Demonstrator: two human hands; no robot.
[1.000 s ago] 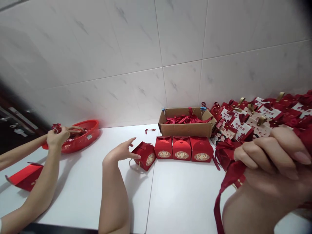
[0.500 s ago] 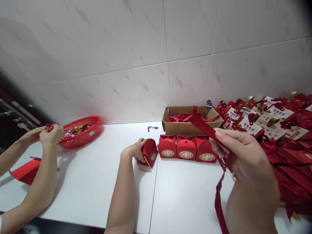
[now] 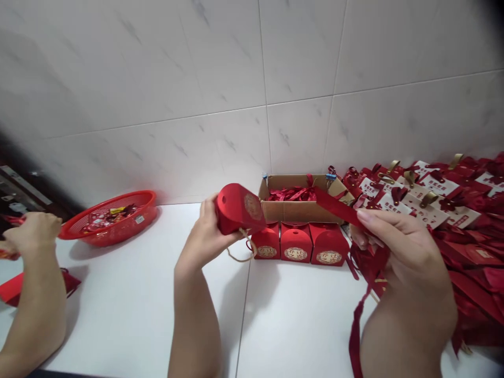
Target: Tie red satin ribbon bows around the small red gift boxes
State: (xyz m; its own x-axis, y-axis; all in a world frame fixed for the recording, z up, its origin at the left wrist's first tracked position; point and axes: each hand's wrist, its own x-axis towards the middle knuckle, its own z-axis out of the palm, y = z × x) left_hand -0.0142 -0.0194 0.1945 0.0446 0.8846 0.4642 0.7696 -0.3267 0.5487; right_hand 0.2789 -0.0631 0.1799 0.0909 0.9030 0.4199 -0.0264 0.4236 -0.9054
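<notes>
My left hand is closed around a small red gift box, held tilted above the table with its punched hole and gold emblem showing. A loop of tan cord dangles from that box. On the right, my right hand pinches a dark red ribbon between thumb and fingers; one end points up to the left, the other hangs below the hand. Between my hands, three red gift boxes with gold emblems stand in a row. Behind them is an open cardboard box with loose red ribbons inside.
A red plastic basket of wrapped sweets stands at the left. Beside it, a co-worker's hand holds something red over a red box. Finished-looking red and white boxes pile up at the right. A tiled wall bounds the table's back.
My left hand has lifted the red gift box off the table. My right hand still pinches the ribbon. The co-worker's hands have shifted left.
</notes>
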